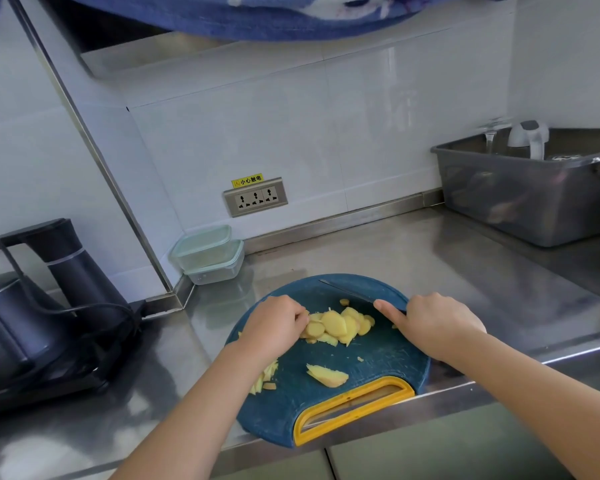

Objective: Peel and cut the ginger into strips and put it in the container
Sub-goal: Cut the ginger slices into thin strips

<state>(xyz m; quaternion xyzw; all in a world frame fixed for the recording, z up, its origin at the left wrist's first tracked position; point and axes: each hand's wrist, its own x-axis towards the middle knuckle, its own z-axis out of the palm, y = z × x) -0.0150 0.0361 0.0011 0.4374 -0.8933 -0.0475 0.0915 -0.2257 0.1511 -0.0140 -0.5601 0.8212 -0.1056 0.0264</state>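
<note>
2 containers (201, 245), 1 knife (347, 291) — 1 cutting bd (378, 358)

- Steel counter (430, 258) runs from the tiled wall to the front edge.
- Round blue board (371, 368) lies at 6 o'clock, with its yellow handle end overhanging the front edge.
- Two clear containers (208, 254) sit stacked at 10 o'clock from the board, in the wall corner.
- Black kettle stand (32, 306) is at 9 o'clock.
- Grey tub (520, 199) is at 2 o'clock, by the wall.

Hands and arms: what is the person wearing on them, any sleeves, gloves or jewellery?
Nothing visible: the left hand and right hand are ungloved and ringless; the left forearm and right forearm show no sleeve, watch or bracelet.
</note>
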